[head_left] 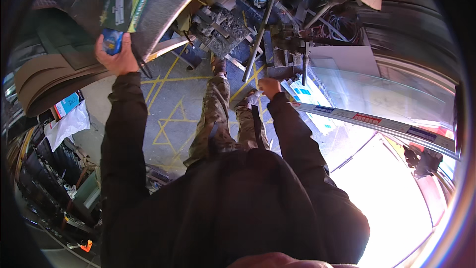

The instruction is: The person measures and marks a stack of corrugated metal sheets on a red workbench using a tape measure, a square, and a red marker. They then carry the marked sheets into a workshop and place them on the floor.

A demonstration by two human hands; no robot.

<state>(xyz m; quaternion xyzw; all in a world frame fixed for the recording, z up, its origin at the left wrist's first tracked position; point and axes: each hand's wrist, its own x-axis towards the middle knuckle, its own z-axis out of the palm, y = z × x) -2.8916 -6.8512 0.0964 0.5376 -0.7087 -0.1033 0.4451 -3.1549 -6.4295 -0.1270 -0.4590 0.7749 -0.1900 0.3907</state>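
Observation:
My left hand (120, 60), at the upper left, grips a small rounded blue object (112, 41) between thumb and fingers; its exact kind does not show. Just beyond it, at the edge of a grey-topped counter (166, 7), is a dark green box (121, 7) with a yellow-green side. Whether the box touches the blue object or my fingers, I cannot tell. Near my right leg my right hand (269, 88) hangs with its fingers curled in. Anything inside those fingers is hidden.
Dusty metal machinery (220, 29) and leaning pipes (260, 37) crowd the far middle. To the right stands a glass display case (377, 89) with a metal edge rail (377, 121). Yellow lines mark the floor (168, 104). A white plastic bag (69, 124) hangs at the left.

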